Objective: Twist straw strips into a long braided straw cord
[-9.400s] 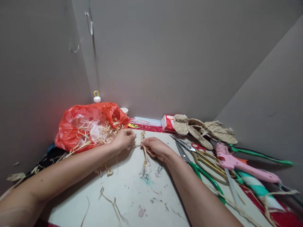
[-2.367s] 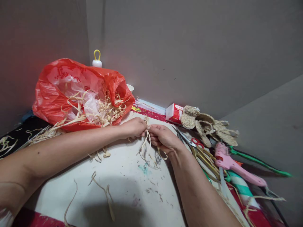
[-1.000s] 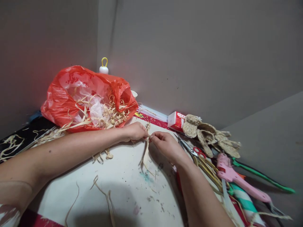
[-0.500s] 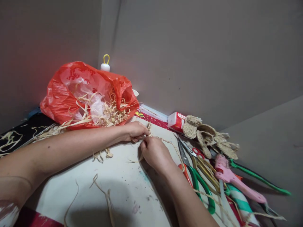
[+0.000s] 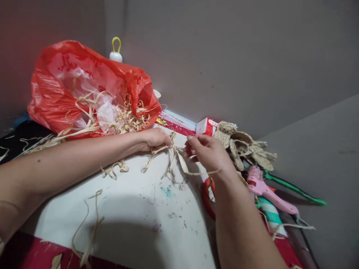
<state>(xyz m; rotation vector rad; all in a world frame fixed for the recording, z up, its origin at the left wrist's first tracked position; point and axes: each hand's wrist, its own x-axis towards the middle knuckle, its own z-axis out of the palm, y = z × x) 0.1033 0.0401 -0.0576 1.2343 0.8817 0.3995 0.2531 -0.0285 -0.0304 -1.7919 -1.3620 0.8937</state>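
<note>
My left hand (image 5: pixel 157 139) pinches a bundle of pale dried plant-fibre strips (image 5: pixel 179 158) near the back of the white table surface (image 5: pixel 126 216). Loose ends of the bundle fan out below the fingertips, and one long strip trails right across my right wrist. My right hand (image 5: pixel 209 151) is just right of the bundle, thumb and loosely bent fingers apart, with no grip visible. A small knotted tuft of fibre (image 5: pixel 173 137) rises beside the left fingertips.
Behind the left arm, a red plastic bag (image 5: pixel 53 101) spills fibre. Woven fibre pieces (image 5: pixel 238 144), a pink glue gun (image 5: pixel 266 192), red-handled scissors (image 5: pixel 208 198) and a red-white box (image 5: pixel 206 127) lie right. Loose strips (image 5: pixel 94 228) lie in front. Grey walls (image 5: pixel 224 67) close off the back.
My right hand has moved away from the left hand, right and up, and its fingers have loosened. The strips now show spread out between the hands. The view has shifted slightly.
</note>
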